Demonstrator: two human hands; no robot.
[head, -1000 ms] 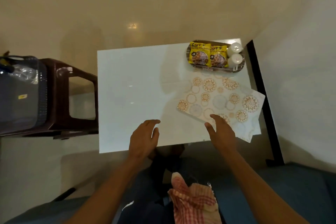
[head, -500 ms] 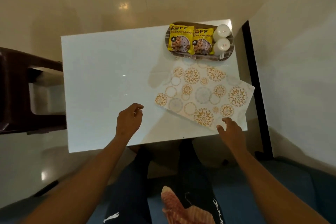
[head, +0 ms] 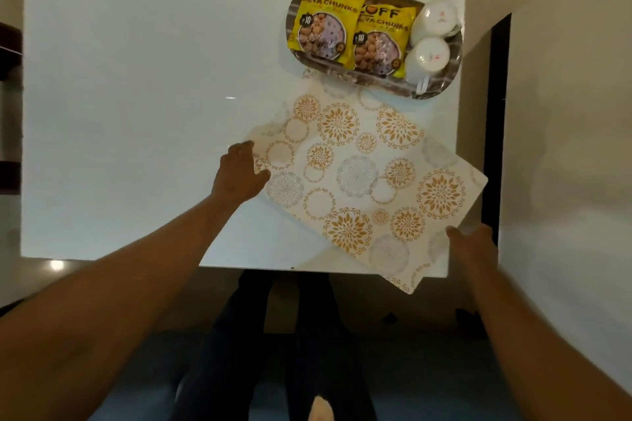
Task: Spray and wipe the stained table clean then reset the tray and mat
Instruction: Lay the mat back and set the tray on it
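The patterned mat [head: 362, 181] lies askew on the right half of the white counter [head: 136, 106], its near-right corner overhanging the edge. The left hand [head: 239, 174] grips the mat's left corner, and the right hand [head: 473, 246] holds its right edge, fingers hidden beneath. Beyond the mat, the tray [head: 441, 85] carries two yellow snack packets [head: 325, 27] and two white cups [head: 431, 41].

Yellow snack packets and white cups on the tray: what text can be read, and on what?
"ZOFF": top of left yellow snack packet, first letters partly glared.
"SOYA CHUNKS": same packet, below it.
"10": its dark round badge.
"OFF", "YA CHUNKS", "10": right yellow snack packet, partly covered.
White cups: small red marks, unreadable.
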